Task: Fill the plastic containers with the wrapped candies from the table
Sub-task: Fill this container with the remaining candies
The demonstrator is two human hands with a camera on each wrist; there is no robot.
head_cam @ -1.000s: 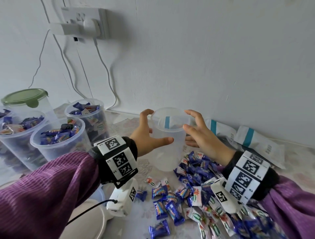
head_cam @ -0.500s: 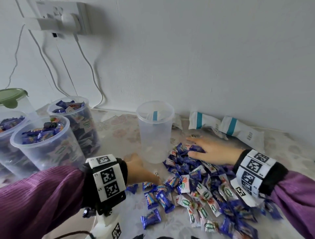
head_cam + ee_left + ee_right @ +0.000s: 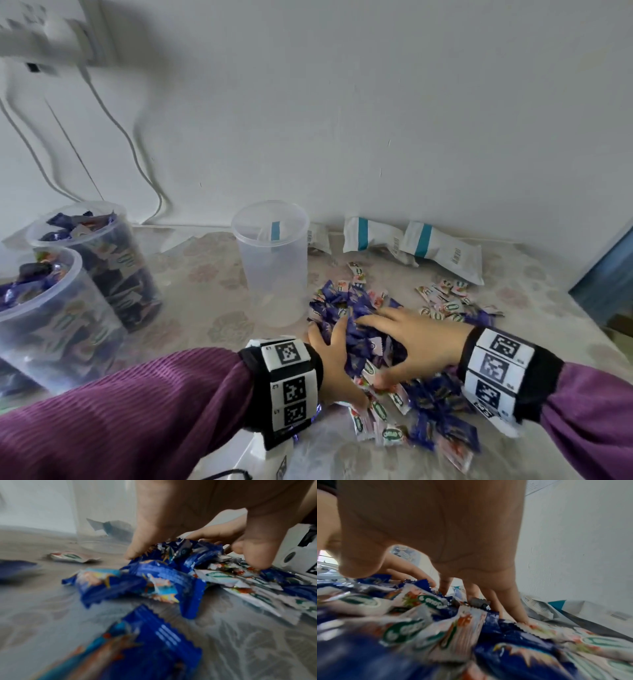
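A second earlier both our hands had been round the empty container [image 3: 272, 260], setting it upright on the table [image 3: 205, 298] near the wall; at this moment it stood alone, and both hands had dropped onto the heap of wrapped candies [image 3: 363, 329] just in front of it and to its right. We judged the placing step finished and a two-handed scoop into that container begun, with nothing yet inside it. To the left stood two containers [image 3: 99, 260] already filled to the rim, so this one looked to be the next to fill. Behind the heap, white packets [image 3: 442, 250] lay along the wall.

Our arms came in low from either side, wrists near the tabletop. Our left hand [image 3: 334, 356] was cupped against the heap's left flank, its fingers [image 3: 137, 545] curled down and dug into the blue wrappers. Our right hand [image 3: 418, 342] lay palm-down over the top, its fingers [image 3: 510, 601] spread apart and pressing into the candies. Neither hand had yet closed round a bunch.
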